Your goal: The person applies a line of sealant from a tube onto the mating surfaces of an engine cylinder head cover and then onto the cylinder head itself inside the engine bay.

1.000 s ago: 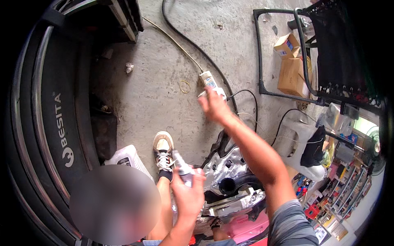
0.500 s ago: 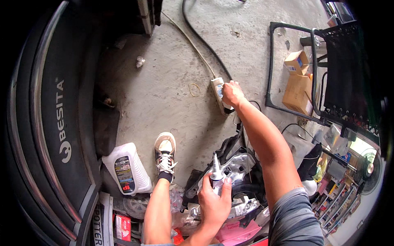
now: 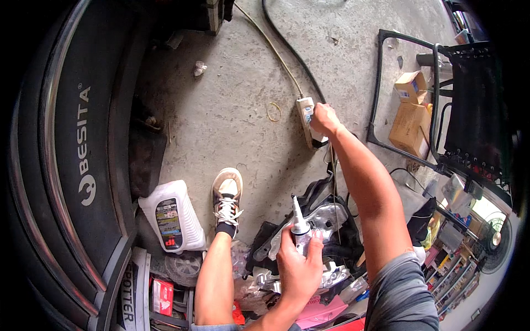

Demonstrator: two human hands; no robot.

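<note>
My left hand (image 3: 300,273) is closed round a small metallic tube (image 3: 298,225) with a long tapered nozzle pointing up. Fingers and thumb hide the tube's lower part. Farther off, my right hand (image 3: 326,119) grips the right side of a white power strip (image 3: 305,113); its fingertips are partly hidden. A pale cord and a thick black cable (image 3: 290,49) run away from around the strip across the concrete. Behind the tube lies a black part with a silver heat-shield-like surface (image 3: 326,218), with bare metal pieces (image 3: 334,274) nearer me.
My shoe (image 3: 226,190) stands beside a white plastic jug (image 3: 190,212). A large black panel with chrome rails (image 3: 91,132) fills the left. At the right are cardboard boxes (image 3: 409,129), a black-framed folding seat (image 3: 475,99) and a fan (image 3: 493,243). A pink sheet (image 3: 320,313) lies near me.
The view has shifted, so the floor and objects sit farther right. The tube's nozzle leans slightly more to the left. Both hands keep their grips.
</note>
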